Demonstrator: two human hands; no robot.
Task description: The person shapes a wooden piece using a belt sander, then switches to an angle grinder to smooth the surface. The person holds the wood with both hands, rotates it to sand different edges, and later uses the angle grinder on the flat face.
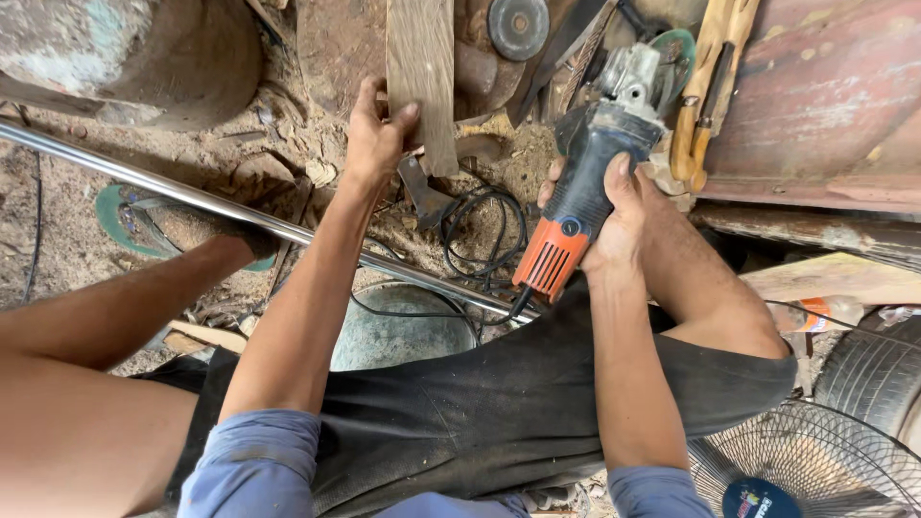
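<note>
My left hand [377, 134] grips the lower end of a narrow wooden plank [420, 67] that stands up towards the top of the view. My right hand [614, 211] is wrapped around the dark blue and orange body of an angle grinder [585, 182]. Its metal head and disc [662, 58] point away from me, to the right of the plank and apart from it. The grinder's black cord [484, 225] coils on the ground between my hands.
A shiny steel pipe [192, 197] runs diagonally under my left arm. A green sandal [120, 216] is on my left foot. A yellow-handled saw [705, 86], a rusty metal sheet [825, 96], a tyre [873, 369] and a fan grille [815, 465] lie at right.
</note>
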